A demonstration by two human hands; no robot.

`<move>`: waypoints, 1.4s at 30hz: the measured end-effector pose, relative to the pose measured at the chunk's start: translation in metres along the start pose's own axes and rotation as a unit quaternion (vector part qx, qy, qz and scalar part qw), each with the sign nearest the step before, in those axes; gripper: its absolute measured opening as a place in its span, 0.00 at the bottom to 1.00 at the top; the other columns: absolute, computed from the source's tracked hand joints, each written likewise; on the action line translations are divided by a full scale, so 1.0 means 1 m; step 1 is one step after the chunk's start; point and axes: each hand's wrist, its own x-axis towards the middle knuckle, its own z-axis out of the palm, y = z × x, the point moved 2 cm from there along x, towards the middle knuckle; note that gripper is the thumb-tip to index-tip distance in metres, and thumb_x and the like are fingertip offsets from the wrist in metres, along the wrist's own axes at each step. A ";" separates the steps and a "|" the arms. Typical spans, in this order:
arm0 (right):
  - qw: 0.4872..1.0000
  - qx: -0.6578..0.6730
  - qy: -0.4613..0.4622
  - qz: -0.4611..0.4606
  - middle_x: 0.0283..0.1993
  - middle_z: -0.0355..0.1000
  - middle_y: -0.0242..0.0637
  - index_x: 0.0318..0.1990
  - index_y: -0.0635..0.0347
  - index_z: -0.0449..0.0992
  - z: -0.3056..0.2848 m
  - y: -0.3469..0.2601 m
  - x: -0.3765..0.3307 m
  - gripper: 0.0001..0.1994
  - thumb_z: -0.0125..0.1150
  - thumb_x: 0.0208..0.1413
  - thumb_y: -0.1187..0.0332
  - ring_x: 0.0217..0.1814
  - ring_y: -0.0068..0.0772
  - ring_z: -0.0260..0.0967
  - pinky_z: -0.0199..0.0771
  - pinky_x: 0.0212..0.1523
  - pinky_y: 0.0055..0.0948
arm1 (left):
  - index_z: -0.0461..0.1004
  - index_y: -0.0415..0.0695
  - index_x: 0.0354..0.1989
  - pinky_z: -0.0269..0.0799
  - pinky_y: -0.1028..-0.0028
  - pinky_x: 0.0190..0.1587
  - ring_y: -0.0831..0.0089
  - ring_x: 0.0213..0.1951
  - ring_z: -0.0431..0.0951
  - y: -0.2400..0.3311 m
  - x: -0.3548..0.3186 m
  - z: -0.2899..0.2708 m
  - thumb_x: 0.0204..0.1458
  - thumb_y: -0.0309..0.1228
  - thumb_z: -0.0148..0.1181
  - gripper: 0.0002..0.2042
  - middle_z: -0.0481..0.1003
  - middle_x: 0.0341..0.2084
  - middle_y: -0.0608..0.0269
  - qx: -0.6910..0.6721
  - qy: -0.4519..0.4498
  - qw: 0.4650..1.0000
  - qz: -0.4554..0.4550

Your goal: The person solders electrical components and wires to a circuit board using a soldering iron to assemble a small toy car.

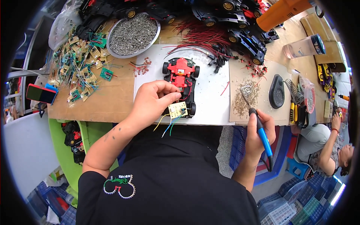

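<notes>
1. We find the toy car (181,71), red and black, lying lengthwise on the white sheet (210,99) in front of the person; the small yellow circuit board (177,111) sits over the car's near end, its yellow, blue and green wires hanging past the table edge.
2. The left hand (156,100) is over the car, thumb and forefinger drawn narrow just above the board; they appear to pinch something small, perhaps a wire, but the view is too poor for us to tell.
3. The right hand (259,131) has its fingers wrapped about the blue handle of the soldering iron (265,144); its tip is at the tangle of silvery wire (249,90) on the brown board (240,117).
4. On good practice, we advise loading the tip lightly and keeping it clean; the left fingertips should steady the joint while staying clear of the heat; the tip should touch briefly and lift straight off; the loose wires and red plastic should be kept from the hot shaft.
5. We judge the iron best rested in the coiled holder (295,93) between joints.
</notes>
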 end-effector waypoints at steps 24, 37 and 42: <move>1.000 -0.030 -0.004 -0.008 0.26 0.76 0.36 0.38 0.65 0.78 0.009 0.000 0.003 0.08 0.67 0.51 0.74 0.26 0.22 0.72 0.71 0.30 0.22 | 0.78 0.35 0.38 0.74 0.81 0.37 0.83 0.32 0.77 0.004 0.001 -0.002 0.54 0.24 0.65 0.06 0.80 0.31 0.64 0.015 -0.016 0.999 -0.024; 0.985 0.144 -0.088 -0.034 0.30 0.76 0.34 0.39 0.66 0.78 0.026 -0.048 -0.008 0.10 0.69 0.49 0.76 0.29 0.19 0.70 0.70 0.31 0.19 | 0.79 0.36 0.38 0.75 0.80 0.37 0.82 0.32 0.79 0.007 -0.003 0.000 0.53 0.25 0.67 0.07 0.81 0.30 0.64 -0.008 -0.005 1.000 -0.015; 0.977 0.115 -0.156 -0.087 0.28 0.77 0.39 0.35 0.64 0.78 0.049 -0.065 -0.016 0.12 0.73 0.42 0.74 0.26 0.30 0.75 0.73 0.29 0.26 | 0.80 0.35 0.37 0.75 0.80 0.36 0.82 0.31 0.79 0.007 -0.004 0.002 0.53 0.25 0.66 0.07 0.81 0.29 0.63 0.002 -0.004 1.000 -0.019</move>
